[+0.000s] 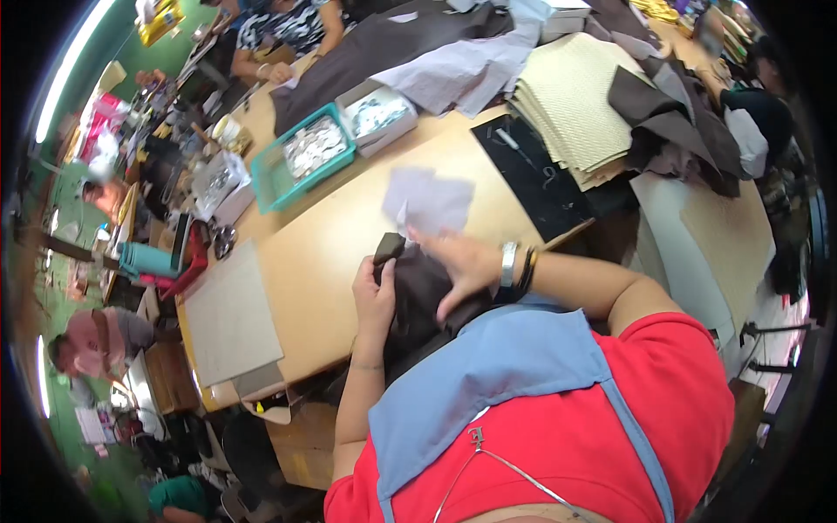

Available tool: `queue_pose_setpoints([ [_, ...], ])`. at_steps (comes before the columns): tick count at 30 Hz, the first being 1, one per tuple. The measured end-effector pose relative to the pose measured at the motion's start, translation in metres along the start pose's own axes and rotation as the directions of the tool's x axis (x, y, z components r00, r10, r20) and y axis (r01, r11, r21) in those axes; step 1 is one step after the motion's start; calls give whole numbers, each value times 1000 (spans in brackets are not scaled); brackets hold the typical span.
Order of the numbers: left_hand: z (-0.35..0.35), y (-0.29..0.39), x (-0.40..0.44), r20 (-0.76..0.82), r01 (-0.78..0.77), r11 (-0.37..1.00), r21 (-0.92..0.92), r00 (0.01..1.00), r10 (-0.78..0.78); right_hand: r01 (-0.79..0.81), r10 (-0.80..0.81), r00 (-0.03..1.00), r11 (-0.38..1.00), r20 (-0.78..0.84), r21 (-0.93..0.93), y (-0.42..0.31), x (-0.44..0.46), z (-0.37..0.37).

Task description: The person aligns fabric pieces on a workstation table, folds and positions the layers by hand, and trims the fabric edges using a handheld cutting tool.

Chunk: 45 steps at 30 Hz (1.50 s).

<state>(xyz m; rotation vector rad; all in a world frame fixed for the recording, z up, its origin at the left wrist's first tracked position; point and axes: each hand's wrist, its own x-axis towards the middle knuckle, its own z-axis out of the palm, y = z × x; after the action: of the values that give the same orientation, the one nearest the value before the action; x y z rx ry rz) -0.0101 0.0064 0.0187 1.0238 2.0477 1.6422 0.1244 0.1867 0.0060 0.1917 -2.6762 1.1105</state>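
Observation:
My left hand [375, 295] is closed on a dark brown piece of fabric [418, 292], with a folded corner standing up between thumb and fingers. The rest of the fabric hangs toward my lap over the table's near edge. My right hand [460, 266], slightly blurred, is spread with its thumb apart from the fingers, over the same fabric. A watch and dark bands circle that wrist. By its fingertips, pale lilac pieces [432, 199] lie on the wooden table; whether the fingers touch them I cannot tell.
Beyond stand a teal basket [261, 187] and a white box [377, 118] with small pale pieces. A black mat [532, 174] with a tool, a cream textured stack [571, 105] and dark cloth lie right. A grey board [231, 314] lies left. Other people sit around.

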Motion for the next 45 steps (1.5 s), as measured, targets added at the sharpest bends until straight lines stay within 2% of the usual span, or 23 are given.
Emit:
queue_pose_setpoints([
  [2,13,38,-3,87,90,962,-259,994,-69,-26,98,983,915,-158,401,-35,-8,16],
  [3,17,43,-4,181,104,955,-279,982,-54,-101,165,981,879,-99,466,-30,-8,25],
  [6,17,71,1,258,-165,980,-108,948,188,-209,277,961,780,-26,590,-9,-10,25],
  [8,9,102,0,100,-544,837,58,837,537,-157,278,954,783,-113,602,-35,-3,-41],
  [10,-3,89,0,-37,-662,744,97,744,667,27,95,837,977,-539,213,-35,-4,-105],
  [12,-6,78,5,-137,-667,740,86,727,672,-310,60,744,914,-666,-263,-20,-49,-190],
  [13,-8,71,6,-187,-669,739,83,718,671,-608,96,729,545,-678,-577,-10,-88,-235],
  [14,-9,61,11,-135,-648,750,135,738,662,-670,142,737,21,-661,-742,3,-131,-282],
  [15,-6,56,12,-76,-584,804,113,802,593,-665,-144,744,-260,-653,-700,-32,-137,-319],
  [17,4,39,18,34,-487,867,103,873,486,-747,-577,596,-143,-558,-649,-72,-138,-372],
  [19,18,17,25,162,-377,920,106,919,359,-740,-727,439,41,-528,-672,-84,-153,-411],
  [21,32,0,31,256,-314,942,121,926,276,-748,-591,419,205,-690,-631,-44,-207,-447],
  [23,42,-15,39,333,-309,938,155,911,245,-826,-274,354,357,-894,-436,11,-241,-435],
  [25,44,-17,47,377,-411,879,242,875,305,-978,70,198,88,-978,-191,91,-290,-411],
  [27,47,-20,57,402,-454,851,263,854,332,-926,581,228,-119,-781,-359,109,-302,-357],
  [28,48,-23,62,404,-449,860,243,853,331,-877,767,276,-45,-579,-478,129,-314,-346],
  [29,49,-24,67,409,-443,868,225,851,328,-937,695,336,178,-635,-301,73,-268,-311],
  [32,51,-18,79,439,-285,928,240,884,158,-917,583,351,58,-732,-394,55,-258,-304],
  [35,61,-24,92,400,-262,938,225,903,156,-894,577,347,-33,-740,-446,-11,-210,-304],
  [38,74,-23,106,361,-229,952,203,921,144,-864,466,475,89,-746,-495,-48,-136,-297],
  [42,80,-27,110,287,-133,979,152,954,85,-557,244,820,546,-518,-625,-13,-36,-267],
  [44,78,-38,110,290,-94,995,27,953,82,-386,167,911,672,-378,-632,38,5,-248],
  [45,78,-40,111,297,-31,998,-52,954,45,-421,215,904,594,-369,-685,63,25,-236],
])
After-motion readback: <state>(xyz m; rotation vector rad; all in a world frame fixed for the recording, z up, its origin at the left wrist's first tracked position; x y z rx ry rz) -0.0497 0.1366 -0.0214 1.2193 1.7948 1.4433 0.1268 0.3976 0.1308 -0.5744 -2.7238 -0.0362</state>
